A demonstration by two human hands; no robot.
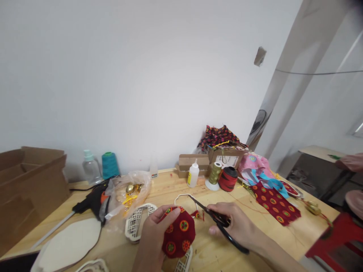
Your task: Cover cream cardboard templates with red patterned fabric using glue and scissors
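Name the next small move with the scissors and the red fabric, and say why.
Probably close the scissors in the right hand on the small flap at the edge of the red fabric: the blades point there, and the left hand pins the fabric down.

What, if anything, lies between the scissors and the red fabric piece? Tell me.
Nothing visible. The scissors in the right hand point at the red fabric held by the left hand; only bare table and a small fabric scrap lie near the blades.
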